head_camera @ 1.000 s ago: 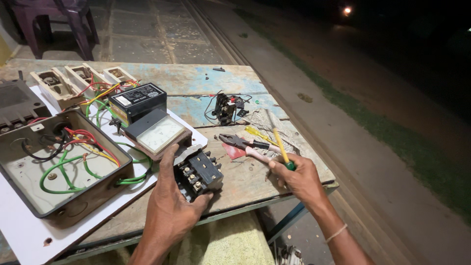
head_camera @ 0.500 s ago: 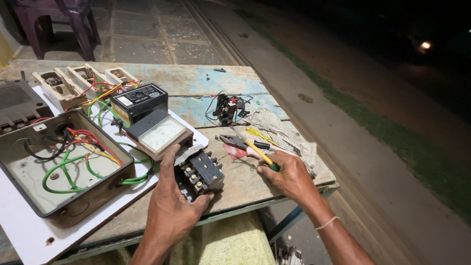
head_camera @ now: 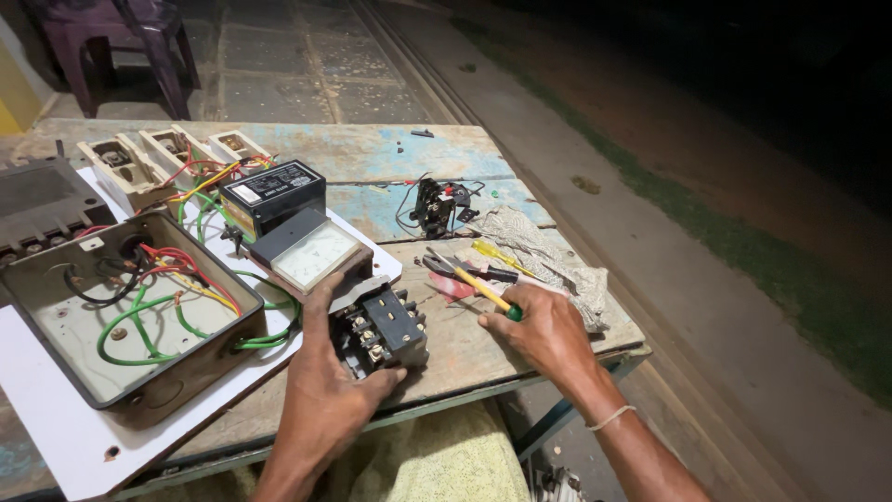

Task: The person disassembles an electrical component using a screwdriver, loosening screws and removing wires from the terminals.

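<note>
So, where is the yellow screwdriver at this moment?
In the head view, the yellow screwdriver is in the right hand, right of the black contactor that the left hand holds, with pliers just behind.

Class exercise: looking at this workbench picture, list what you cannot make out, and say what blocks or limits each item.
Head view only:
- Near side of the black contactor block: covered by the left hand.
- Handle end of the yellow screwdriver: hidden inside the right hand.
- Grey metal cover: cut off by the left edge.
- Face of the panel meter: markings too small to read.
- Ground beyond the table: too dark.
</note>
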